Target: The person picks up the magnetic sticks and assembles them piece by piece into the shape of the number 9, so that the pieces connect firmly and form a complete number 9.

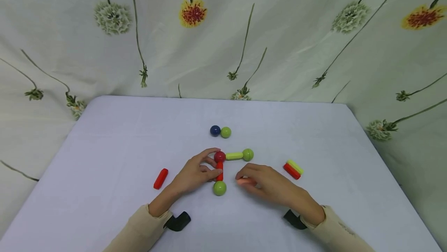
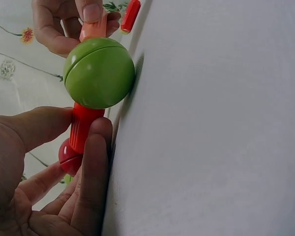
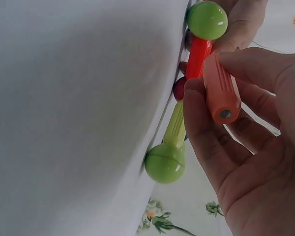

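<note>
My left hand [image 1: 195, 172] grips a red rod [image 2: 83, 125] between thumb and fingers. That rod joins a red ball [image 1: 220, 157] at its far end and a green ball [image 1: 219, 188] at its near end. From the red ball a yellow-green rod [image 1: 234, 156] runs right to another green ball [image 1: 248, 155], making a corner shape on the table. Just right of this shape, my right hand [image 1: 269, 184] pinches an orange rod [image 3: 221, 91] with thumb and fingers. A metal disc shows in the orange rod's end in the right wrist view.
Beyond the shape lie a dark blue ball [image 1: 215, 131] and a green ball [image 1: 226, 132] side by side. A loose red rod [image 1: 161, 178] rests at the left. To the right, a red rod [image 1: 291, 171] and a yellow-green rod [image 1: 295, 166] lie together. Flowered cloth [image 1: 279, 30] hangs behind the table.
</note>
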